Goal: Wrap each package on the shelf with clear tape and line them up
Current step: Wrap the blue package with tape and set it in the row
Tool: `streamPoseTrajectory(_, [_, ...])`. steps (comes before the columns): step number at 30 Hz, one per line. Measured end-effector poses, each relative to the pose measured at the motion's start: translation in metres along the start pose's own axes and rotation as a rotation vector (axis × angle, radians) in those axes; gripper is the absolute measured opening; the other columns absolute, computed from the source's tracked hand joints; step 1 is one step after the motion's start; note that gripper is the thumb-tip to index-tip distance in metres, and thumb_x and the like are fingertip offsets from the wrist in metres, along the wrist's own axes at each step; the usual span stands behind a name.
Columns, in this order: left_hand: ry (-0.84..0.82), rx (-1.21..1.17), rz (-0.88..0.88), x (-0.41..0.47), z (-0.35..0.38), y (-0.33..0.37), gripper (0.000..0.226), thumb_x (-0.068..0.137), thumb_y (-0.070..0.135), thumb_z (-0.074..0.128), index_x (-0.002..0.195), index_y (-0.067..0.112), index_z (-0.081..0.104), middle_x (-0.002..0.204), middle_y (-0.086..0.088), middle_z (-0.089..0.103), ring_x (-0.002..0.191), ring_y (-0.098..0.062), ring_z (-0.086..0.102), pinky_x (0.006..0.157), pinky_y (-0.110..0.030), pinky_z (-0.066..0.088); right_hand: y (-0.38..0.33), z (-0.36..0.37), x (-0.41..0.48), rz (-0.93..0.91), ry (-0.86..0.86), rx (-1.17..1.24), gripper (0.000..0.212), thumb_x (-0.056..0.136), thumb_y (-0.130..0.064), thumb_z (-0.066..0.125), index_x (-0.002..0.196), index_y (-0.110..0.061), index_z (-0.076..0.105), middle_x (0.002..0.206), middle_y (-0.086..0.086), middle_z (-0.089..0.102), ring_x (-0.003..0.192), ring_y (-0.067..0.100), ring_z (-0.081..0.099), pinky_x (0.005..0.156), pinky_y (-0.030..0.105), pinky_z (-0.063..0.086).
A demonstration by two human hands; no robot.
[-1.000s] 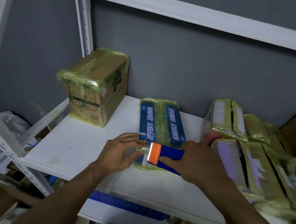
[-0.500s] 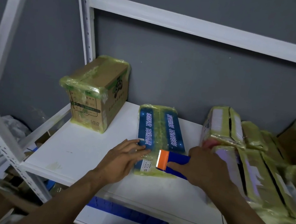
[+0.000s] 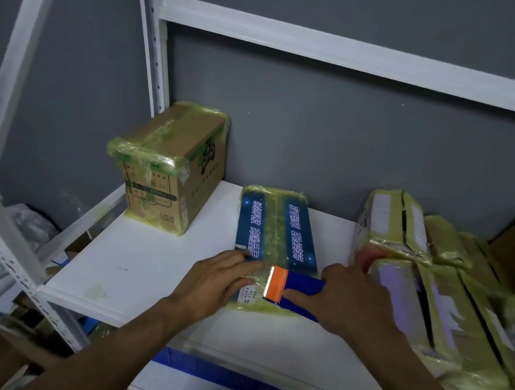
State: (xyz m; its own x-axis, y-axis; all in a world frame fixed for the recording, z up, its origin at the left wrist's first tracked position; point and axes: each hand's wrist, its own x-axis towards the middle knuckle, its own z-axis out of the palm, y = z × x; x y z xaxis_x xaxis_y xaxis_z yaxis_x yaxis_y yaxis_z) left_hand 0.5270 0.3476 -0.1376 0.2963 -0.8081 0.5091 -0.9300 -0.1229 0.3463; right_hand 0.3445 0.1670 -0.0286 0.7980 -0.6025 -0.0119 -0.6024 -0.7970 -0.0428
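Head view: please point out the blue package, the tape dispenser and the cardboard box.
blue package [image 3: 278,227], head view, on its taped top face.
tape dispenser [image 3: 303,284], head view, on its blue body.
cardboard box [image 3: 179,133], head view, on its top face.

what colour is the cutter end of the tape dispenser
Orange cutter end, on a blue tape dispenser; head view shows it best.

White shelf board [image 3: 148,265], as I read it through the head camera.
1. One cardboard box [image 3: 171,170], bound in yellowish clear tape, upright at the back left corner.
2. One flat blue package [image 3: 278,227], taped lengthwise, lying mid-shelf, apart from the box.
3. A heap of taped packages [image 3: 434,283], crowding the right end, several of them tilted.
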Motion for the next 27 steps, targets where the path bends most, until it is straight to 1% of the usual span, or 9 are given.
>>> streamPoseTrajectory(3, [0.011,-0.005,-0.029,-0.001,0.008,0.0,0.039,0.095,0.043,0.065,0.131,0.027,0.067,0.129,0.006,0.065,0.127,-0.011,0.053,0.09,-0.022,0.052,0.001,-0.002,0.003,0.0,-0.017,0.015,0.076,0.066,-0.099,0.046,0.095,-0.03,0.046,0.077,-0.014,0.048,0.069,0.006,0.052,0.055,0.02,0.038])
streamPoseTrajectory(7, [0.075,-0.018,-0.046,0.006,0.009,0.0,0.031,0.092,0.044,0.065,0.117,0.028,0.074,0.116,0.011,0.068,0.118,-0.009,0.056,0.079,-0.025,0.057,0.001,-0.001,0.001,-0.011,0.001,-0.008,0.075,0.067,-0.099,0.045,0.095,-0.03,0.045,0.071,-0.014,0.041,0.065,0.005,0.046,0.05,0.02,0.031])
streamPoseTrajectory(9, [0.07,-0.057,-0.06,0.009,0.009,0.0,0.027,0.091,0.041,0.07,0.114,0.028,0.074,0.115,0.012,0.066,0.117,-0.008,0.055,0.075,-0.027,0.058,0.002,-0.001,0.0,-0.002,-0.008,0.027,0.075,0.068,-0.099,0.047,0.096,-0.029,0.046,0.072,-0.014,0.042,0.068,0.005,0.049,0.051,0.02,0.034])
streamPoseTrajectory(12, [0.041,-0.103,-0.081,0.009,0.006,-0.006,0.029,0.091,0.044,0.069,0.115,0.029,0.075,0.117,0.015,0.064,0.117,-0.003,0.053,0.074,-0.027,0.059,0.004,-0.001,-0.001,0.014,-0.032,0.13,0.077,0.065,-0.098,0.052,0.095,-0.027,0.053,0.078,-0.012,0.053,0.074,0.007,0.058,0.06,0.023,0.048])
streamPoseTrajectory(14, [0.025,-0.11,-0.098,0.007,0.002,-0.011,0.03,0.092,0.045,0.068,0.118,0.03,0.074,0.121,0.016,0.063,0.121,0.0,0.05,0.077,-0.028,0.06,0.008,-0.003,-0.003,0.024,-0.042,0.15,0.078,0.063,-0.098,0.053,0.094,-0.027,0.055,0.08,-0.01,0.059,0.075,0.008,0.062,0.065,0.024,0.053])
streamPoseTrajectory(18, [0.04,-0.112,-0.103,-0.005,-0.012,-0.021,0.032,0.097,0.05,0.057,0.118,0.031,0.071,0.127,0.021,0.059,0.128,0.01,0.041,0.085,-0.025,0.057,0.023,-0.011,-0.007,0.058,-0.009,0.133,0.074,0.063,-0.098,0.055,0.093,-0.03,0.052,0.076,-0.014,0.055,0.069,0.003,0.056,0.054,0.017,0.039])
streamPoseTrajectory(21, [-0.021,-0.094,-0.041,-0.013,-0.018,-0.015,0.031,0.102,0.046,0.051,0.122,0.029,0.068,0.137,0.025,0.055,0.139,0.006,0.036,0.101,-0.022,0.048,0.023,-0.014,-0.009,0.027,-0.006,0.081,0.07,0.064,-0.096,0.057,0.091,-0.032,0.05,0.073,-0.016,0.05,0.066,0.001,0.05,0.05,0.016,0.034])
streamPoseTrajectory(24, [-0.046,-0.114,-0.097,-0.019,-0.021,-0.007,0.034,0.103,0.043,0.049,0.133,0.032,0.061,0.141,0.034,0.046,0.142,0.011,0.031,0.107,-0.022,0.044,0.018,-0.011,-0.008,0.021,-0.016,0.084,0.072,0.061,-0.098,0.058,0.092,-0.032,0.05,0.073,-0.015,0.05,0.068,0.002,0.053,0.052,0.018,0.038])
streamPoseTrajectory(27, [-0.073,-0.078,-0.073,-0.022,-0.027,-0.001,0.039,0.102,0.027,0.057,0.141,0.032,0.056,0.143,0.02,0.053,0.143,-0.002,0.037,0.103,-0.029,0.05,0.014,-0.007,-0.008,0.023,-0.046,0.09,0.076,0.061,-0.098,0.058,0.097,-0.031,0.052,0.077,-0.014,0.051,0.075,0.005,0.057,0.057,0.02,0.044])
